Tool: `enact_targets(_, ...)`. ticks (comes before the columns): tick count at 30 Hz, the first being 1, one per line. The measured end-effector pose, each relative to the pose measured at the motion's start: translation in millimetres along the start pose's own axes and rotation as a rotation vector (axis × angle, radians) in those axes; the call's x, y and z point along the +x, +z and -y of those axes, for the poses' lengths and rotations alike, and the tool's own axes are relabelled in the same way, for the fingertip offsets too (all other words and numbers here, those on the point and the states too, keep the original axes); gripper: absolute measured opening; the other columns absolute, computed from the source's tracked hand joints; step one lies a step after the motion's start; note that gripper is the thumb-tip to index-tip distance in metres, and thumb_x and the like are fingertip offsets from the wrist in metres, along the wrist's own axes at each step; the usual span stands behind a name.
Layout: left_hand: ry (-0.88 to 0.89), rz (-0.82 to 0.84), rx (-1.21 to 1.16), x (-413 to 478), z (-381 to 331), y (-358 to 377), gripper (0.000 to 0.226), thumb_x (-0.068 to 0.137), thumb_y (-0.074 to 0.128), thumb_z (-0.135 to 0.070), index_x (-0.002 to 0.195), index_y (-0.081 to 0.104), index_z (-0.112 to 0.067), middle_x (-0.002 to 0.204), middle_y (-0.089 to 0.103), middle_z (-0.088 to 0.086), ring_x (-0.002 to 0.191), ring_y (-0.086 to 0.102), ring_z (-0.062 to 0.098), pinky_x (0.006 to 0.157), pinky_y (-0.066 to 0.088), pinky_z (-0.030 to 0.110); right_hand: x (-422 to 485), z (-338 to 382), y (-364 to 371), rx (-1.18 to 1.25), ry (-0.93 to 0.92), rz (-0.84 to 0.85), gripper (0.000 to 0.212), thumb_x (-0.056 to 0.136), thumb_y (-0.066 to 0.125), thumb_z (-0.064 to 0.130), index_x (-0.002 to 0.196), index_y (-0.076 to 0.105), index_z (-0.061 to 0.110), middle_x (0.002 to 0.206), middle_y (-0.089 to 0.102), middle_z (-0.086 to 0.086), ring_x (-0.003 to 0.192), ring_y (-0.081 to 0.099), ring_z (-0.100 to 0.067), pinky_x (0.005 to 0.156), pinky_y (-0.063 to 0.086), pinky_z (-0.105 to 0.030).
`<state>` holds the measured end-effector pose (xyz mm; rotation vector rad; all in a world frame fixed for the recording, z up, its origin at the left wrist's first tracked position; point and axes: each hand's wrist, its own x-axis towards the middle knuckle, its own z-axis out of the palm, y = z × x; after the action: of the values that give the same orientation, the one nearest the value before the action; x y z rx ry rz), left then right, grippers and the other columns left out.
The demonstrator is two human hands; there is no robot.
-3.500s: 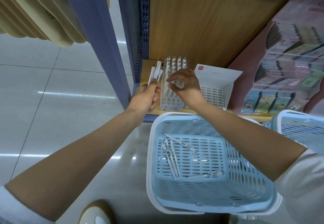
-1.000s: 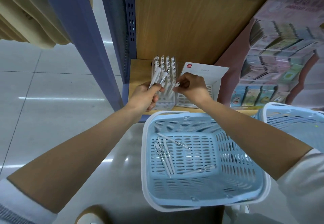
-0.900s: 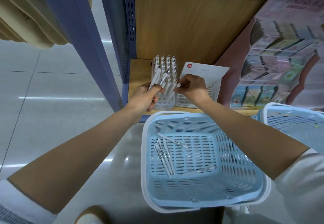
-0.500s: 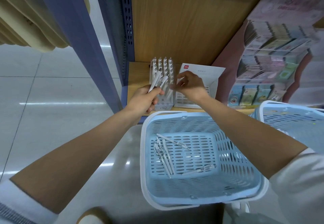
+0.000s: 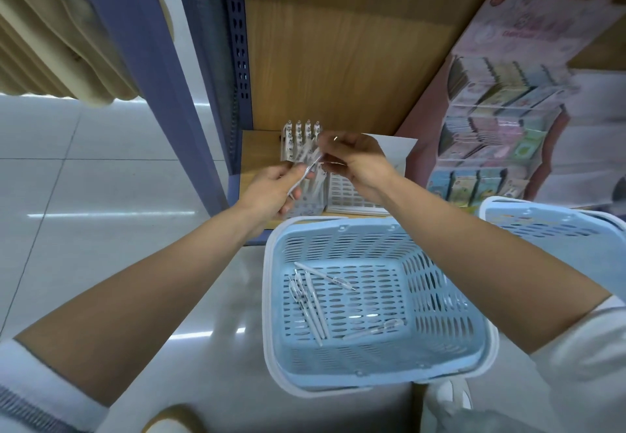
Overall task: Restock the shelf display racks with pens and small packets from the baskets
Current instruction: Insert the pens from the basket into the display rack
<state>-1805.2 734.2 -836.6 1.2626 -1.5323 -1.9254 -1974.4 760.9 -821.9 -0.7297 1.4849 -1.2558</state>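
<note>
While the left hand (image 5: 271,192) curls its grip round the held pens (image 5: 306,175) just in front of the shelf (image 5: 261,147), the head view shows the right hand (image 5: 359,164) meeting them from the other side. Its thumb and forefinger are closed in a pinch on the upper end of one pen, though blur hides how many the bundle counts. The step in hand looks like drawing a single pen free to seat it in the pen rack (image 5: 298,142), which stands on the shelf right behind both hands with its back rows filled. To do it well, the right hand should pull along the pen's length while the left loosens only slightly, then turn the pen upright and lower it straight into a free hole; the front rows are hidden by the hands. The empty rack (image 5: 349,192) sits just beside it on the right. Room is tight to the left, where the blue upright (image 5: 162,93) runs close, and behind, where the wooden panel (image 5: 338,59) rises. The near basket (image 5: 271,297), holding loose pens (image 5: 310,303), has its rim just under the wrists. Open space lies above that basket, toward the person. The second basket (image 5: 542,229) and pink display (image 5: 491,120) stand well off to the right.
</note>
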Motion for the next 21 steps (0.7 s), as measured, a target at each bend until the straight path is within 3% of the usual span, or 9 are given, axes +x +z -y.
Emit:
enact_targets(6,-0.081,-0.106,-0.002,2.2,-0.9,-9.1,0.027,0.103,0.041,-0.041,0.111,0.059,-0.022,0.069,0.058,-0.001,0.036,0.033,0.009,0.035,0.025,0.012,9.0,21.2,-21.0,-0.008,-0.094,-0.212,0.006,0.081,0.070,-0.002,0.085,0.068,0.002,0.076,0.069,-0.007,0.069,0.068,-0.013,0.074,0.056,-0.024)
enact_targets(8,-0.082,-0.152,0.012,4.7,2.6,-14.6,0.029,0.103,0.039,-0.039,0.107,0.060,-0.020,0.067,0.056,-0.001,0.039,0.030,0.010,0.035,0.022,0.015,14.3,20.4,-33.1,-0.201,-0.199,-0.262,0.010,0.082,0.070,-0.002,0.092,0.069,0.001,0.076,0.068,-0.007,0.068,0.067,-0.011,0.074,0.056,-0.023)
enact_targets(12,-0.079,-0.154,0.013,6.1,3.4,-14.3,0.026,0.104,0.037,-0.035,0.104,0.058,-0.020,0.060,0.045,-0.001,0.040,0.025,0.011,0.035,0.018,0.017,19.2,-3.5,-23.7,-0.617,-0.263,-0.222,0.021,0.080,0.071,0.001,0.100,0.071,0.009,0.082,0.066,-0.004,0.070,0.061,-0.012,0.078,0.054,-0.024)
enact_targets(15,-0.051,-0.129,-0.024,8.4,3.9,-12.1,0.029,0.104,0.035,-0.033,0.110,0.058,-0.017,0.060,0.041,0.000,0.037,0.023,0.010,0.035,0.017,0.016,17.4,-23.6,-8.9,-0.711,-0.324,-0.207,0.025,0.079,0.071,0.002,0.101,0.072,0.013,0.085,0.068,0.002,0.069,0.060,-0.006,0.076,0.050,-0.017)
enact_targets(19,-0.047,-0.118,-0.044,9.2,7.6,-12.1,0.030,0.104,0.036,-0.033,0.112,0.059,-0.016,0.060,0.039,0.000,0.036,0.023,0.009,0.035,0.016,0.017,19.7,-43.1,-4.3,-0.847,-0.403,-0.206,0.023,0.078,0.072,0.004,0.099,0.074,0.014,0.092,0.073,-0.002,0.072,0.061,-0.008,0.080,0.051,-0.021)
enact_targets(21,-0.049,-0.116,-0.049,8.6,8.4,-12.7,0.030,0.104,0.037,-0.033,0.114,0.059,-0.015,0.059,0.039,0.000,0.036,0.023,0.008,0.035,0.016,0.018,21.7,-46.1,-4.4,-0.877,-0.398,-0.187,0.023,0.078,0.073,0.006,0.099,0.074,0.014,0.094,0.073,-0.001,0.072,0.058,-0.006,0.077,0.047,-0.014)
